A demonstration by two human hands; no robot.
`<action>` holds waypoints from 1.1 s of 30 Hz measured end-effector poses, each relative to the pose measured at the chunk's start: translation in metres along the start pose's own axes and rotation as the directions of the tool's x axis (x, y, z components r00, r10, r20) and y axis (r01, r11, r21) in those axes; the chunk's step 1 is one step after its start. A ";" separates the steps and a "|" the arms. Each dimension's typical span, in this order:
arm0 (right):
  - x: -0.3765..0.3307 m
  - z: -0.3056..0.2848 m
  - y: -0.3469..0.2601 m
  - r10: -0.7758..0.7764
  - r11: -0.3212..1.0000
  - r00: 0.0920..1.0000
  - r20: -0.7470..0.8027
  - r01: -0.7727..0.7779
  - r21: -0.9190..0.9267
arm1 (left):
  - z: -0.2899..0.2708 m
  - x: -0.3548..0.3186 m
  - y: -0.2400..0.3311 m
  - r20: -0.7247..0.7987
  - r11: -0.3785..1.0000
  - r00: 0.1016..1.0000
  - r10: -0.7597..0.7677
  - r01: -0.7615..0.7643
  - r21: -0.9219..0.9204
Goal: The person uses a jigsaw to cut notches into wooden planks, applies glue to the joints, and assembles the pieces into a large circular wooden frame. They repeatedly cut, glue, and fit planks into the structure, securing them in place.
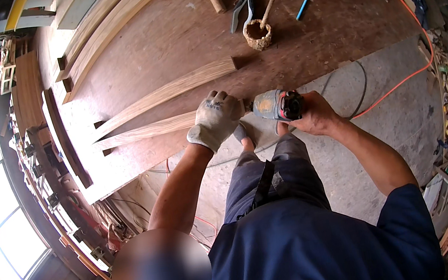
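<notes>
A navy shirt [310, 249] fills six o'clock. Beyond it, the gloved left hand [216, 119] wraps one end of a pale wooden strip [147, 131], whose long axis runs toward nine o'clock; at that hand's three o'clock, the bare right hand [314, 115] clasps a power tool [270, 105], nose facing the strip's end.

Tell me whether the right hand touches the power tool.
Touching: the head view shows the bare right hand against the rear of the power tool, with no gap.
</notes>
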State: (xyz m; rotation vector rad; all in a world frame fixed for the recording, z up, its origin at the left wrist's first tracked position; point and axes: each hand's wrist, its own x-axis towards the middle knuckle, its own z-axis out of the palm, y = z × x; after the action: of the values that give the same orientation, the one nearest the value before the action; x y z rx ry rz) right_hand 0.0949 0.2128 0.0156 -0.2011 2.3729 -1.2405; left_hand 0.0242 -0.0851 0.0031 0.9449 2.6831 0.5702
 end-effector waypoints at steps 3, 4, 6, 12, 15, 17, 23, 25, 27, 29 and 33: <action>0.001 0.000 0.003 -0.029 0.999 0.999 0.019 0.030 -0.038 | -0.004 0.002 0.003 0.011 0.997 0.998 0.060 -0.061 0.037; 0.001 0.000 0.003 -0.042 0.998 0.999 0.021 0.043 -0.045 | -0.004 0.002 0.004 -0.002 0.998 0.998 0.061 -0.061 0.032; 0.002 0.001 0.005 -0.017 0.999 0.999 0.031 0.018 -0.033 | -0.003 0.001 0.005 -0.029 0.998 0.998 0.062 -0.062 0.024; 0.002 0.003 0.008 0.020 1.000 0.999 0.051 -0.019 -0.022 | -0.004 0.002 0.002 0.000 0.999 0.999 0.039 -0.039 0.003; 0.003 0.002 0.007 -0.005 0.998 0.999 0.053 0.008 -0.070 | -0.007 0.003 0.003 0.021 0.997 0.997 0.073 -0.073 0.013; 0.002 0.000 0.005 -0.021 0.996 0.999 0.046 0.025 -0.080 | -0.002 0.001 0.001 0.005 1.000 1.000 0.024 -0.024 -0.008; 0.002 -0.001 0.003 -0.009 0.999 0.999 0.041 0.010 -0.037 | 0.004 0.000 -0.002 -0.016 1.000 1.000 0.005 -0.006 -0.018; 0.002 -0.005 -0.003 0.007 1.000 0.999 0.035 -0.006 -0.019 | 0.007 -0.001 -0.004 -0.012 1.000 1.000 0.000 0.000 -0.021; 0.002 -0.006 -0.003 -0.017 0.999 0.999 0.034 0.018 -0.037 | 0.006 0.000 -0.004 0.008 1.000 1.000 -0.005 0.006 -0.022; 0.001 -0.008 -0.006 0.033 0.999 0.999 0.023 -0.033 0.007 | 0.001 0.001 -0.001 0.014 0.999 1.000 -0.004 0.005 -0.034; -0.007 -0.019 -0.025 0.144 0.980 0.989 0.031 -0.147 0.136 | -0.001 -0.002 -0.002 0.017 0.999 1.000 -0.001 0.002 -0.038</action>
State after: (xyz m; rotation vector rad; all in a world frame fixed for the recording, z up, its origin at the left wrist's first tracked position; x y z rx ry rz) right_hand 0.0910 0.2144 0.0474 0.0030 2.2300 -1.3188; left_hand 0.0240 -0.0882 0.0034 0.9331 2.6479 0.6077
